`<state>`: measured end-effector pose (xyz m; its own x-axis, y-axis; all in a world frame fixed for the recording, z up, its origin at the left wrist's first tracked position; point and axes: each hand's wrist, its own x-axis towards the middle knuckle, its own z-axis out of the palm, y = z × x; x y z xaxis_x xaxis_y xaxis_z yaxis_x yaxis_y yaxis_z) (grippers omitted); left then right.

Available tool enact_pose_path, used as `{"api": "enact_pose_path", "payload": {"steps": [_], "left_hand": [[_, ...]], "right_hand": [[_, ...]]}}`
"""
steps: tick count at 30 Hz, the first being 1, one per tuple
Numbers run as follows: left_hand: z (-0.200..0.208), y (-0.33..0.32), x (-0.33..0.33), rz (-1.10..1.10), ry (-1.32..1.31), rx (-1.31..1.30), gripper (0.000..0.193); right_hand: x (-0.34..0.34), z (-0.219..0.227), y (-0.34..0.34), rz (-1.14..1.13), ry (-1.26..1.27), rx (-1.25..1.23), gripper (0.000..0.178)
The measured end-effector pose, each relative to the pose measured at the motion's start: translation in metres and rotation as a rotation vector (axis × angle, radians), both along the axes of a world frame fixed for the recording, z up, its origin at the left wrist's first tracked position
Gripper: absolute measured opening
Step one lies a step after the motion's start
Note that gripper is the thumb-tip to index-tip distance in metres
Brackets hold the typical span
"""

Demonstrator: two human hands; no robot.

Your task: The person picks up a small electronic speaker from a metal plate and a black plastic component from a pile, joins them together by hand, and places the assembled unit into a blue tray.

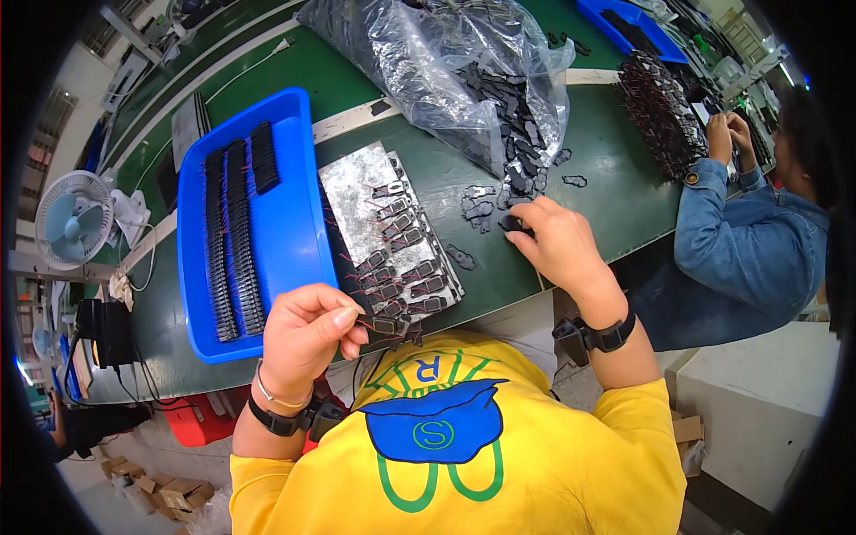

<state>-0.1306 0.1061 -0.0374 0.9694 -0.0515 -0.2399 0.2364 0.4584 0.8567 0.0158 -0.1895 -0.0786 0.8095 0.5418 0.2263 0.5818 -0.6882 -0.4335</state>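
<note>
My left hand [314, 332] is closed in a pinch at the near left corner of a silvery metal plate [343, 183]. Thin red wires run close to its fingertips, by a small black rectangular part [385, 326]; what the fingers hold is too small to make out. Several similar black parts [392, 214] with red wires lie in rows on the plate. Over to the right, my right hand [562, 242] pinches a small black plastic piece [511, 223] between thumb and index finger. Flat black pieces [479, 207] lie loose just left of that hand.
A blue tray [299, 178] at left holds long rows of black parts [239, 241]. Behind my right hand, a clear plastic bag [437, 80] spills black pieces onto the green table [615, 125]. A co-worker in a denim jacket [758, 236] works at right beside a wired stack [655, 116].
</note>
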Motion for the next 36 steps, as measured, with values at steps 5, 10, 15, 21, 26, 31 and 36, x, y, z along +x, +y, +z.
{"api": "enact_pose_path", "payload": {"steps": [5,10,15,21,26,31,36], "left_hand": [[0.001,0.001,-0.004,-0.013,0.009,0.035,0.009],[0.002,0.003,-0.006,0.002,0.011,0.034,0.008],[0.001,0.006,-0.007,0.009,0.0,0.029,0.009],[0.001,0.002,-0.005,-0.016,0.007,0.029,0.009],[0.002,0.001,-0.004,-0.03,0.01,0.029,0.009],[0.001,0.003,-0.006,-0.02,0.028,0.052,0.009],[0.003,0.003,-0.001,-0.006,0.073,0.073,0.011]], "right_hand": [[0.002,-0.005,0.012,-0.102,0.022,-0.123,0.013],[0.003,0.0,0.026,-0.251,0.119,-0.339,0.013],[0.004,0.009,0.014,-0.12,0.14,-0.206,0.011],[0.025,0.01,0.003,0.372,-0.143,-0.02,0.011],[0.029,0.011,0.006,0.412,-0.1,-0.319,0.012],[0.029,0.013,0.009,0.406,-0.079,-0.264,0.01],[0.013,0.0,0.015,0.287,-0.178,-0.146,0.018]]}}
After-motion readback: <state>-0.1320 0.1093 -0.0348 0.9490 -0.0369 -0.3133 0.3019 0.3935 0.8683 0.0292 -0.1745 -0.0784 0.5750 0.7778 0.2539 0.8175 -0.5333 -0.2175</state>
